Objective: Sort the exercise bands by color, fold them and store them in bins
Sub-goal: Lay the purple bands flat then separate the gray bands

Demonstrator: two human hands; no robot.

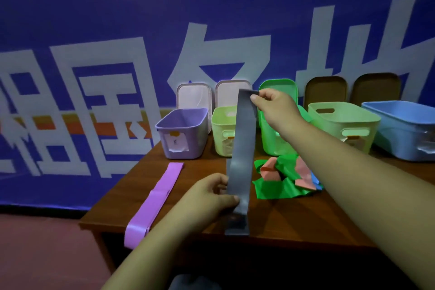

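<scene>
Right hand (275, 105), arm outstretched, pinches the grey band (243, 136) high up; left hand (211, 192) pinches it lower.

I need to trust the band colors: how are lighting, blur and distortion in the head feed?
Head view: dim, with a blue-violet cast that may skew colors; wide-angle bending tilts the wall lettering; mildly soft, the label on the purple bin unreadable; the grey band reads clearly.

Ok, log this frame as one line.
grey band: held upright | left hand: pinches lower part | right hand: pinches top | purple band: lying on table | green-pink pile: unsorted
</scene>
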